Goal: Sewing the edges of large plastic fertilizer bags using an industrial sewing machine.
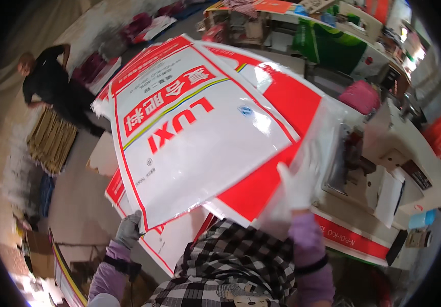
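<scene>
A large white-and-red printed woven sack [200, 148] lies slantwise in front of me, its surface glossy. My left hand [128, 230], in a grey glove, is closed on the sack's near left corner. My right hand [300, 185], in a white glove, rests against the right side with thumb and fingers apart, slightly blurred. Clear plastic film [328, 128] shows around that hand and along the right edge. Beneath the top sack, further red-and-white sacks [167, 240] stick out at the near left.
A sewing machine [353, 163] stands on the table at right, with a pink bundle [359, 97] behind it. At far left a person in black [51, 77] stands near a stack of folded brown sacks [51, 138]. A green cloth [328, 46] hangs at the back table.
</scene>
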